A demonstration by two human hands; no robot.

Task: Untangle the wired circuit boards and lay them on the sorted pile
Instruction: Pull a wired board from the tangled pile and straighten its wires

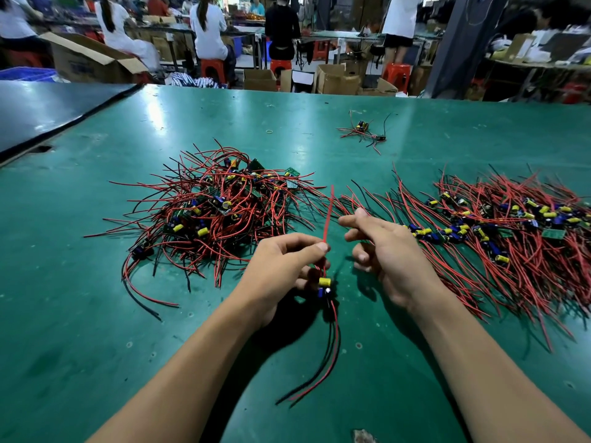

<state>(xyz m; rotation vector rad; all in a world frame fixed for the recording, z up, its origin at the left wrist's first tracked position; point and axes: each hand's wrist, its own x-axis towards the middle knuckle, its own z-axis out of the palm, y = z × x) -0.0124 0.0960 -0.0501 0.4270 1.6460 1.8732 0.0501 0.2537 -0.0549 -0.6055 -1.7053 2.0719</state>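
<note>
My left hand (281, 266) grips a small wired circuit board (324, 287) with a yellow and a blue capacitor, above the green table. One red wire of it sticks up past my thumb, and red and black wires hang down toward me. My right hand (383, 251) hovers just right of it with loosely curled fingers, holding nothing. A tangled heap of boards and red and black wires (220, 212) lies to the left behind my hands. The sorted pile (499, 231), with wires laid side by side, spreads out to the right.
The green table (96, 314) reaches to a far edge. A small separate bunch of wired boards (363, 131) and a rubber band (269, 131) lie farther back. A dark panel (48, 113) overlaps the table's left corner. People sit at benches beyond, among cardboard boxes.
</note>
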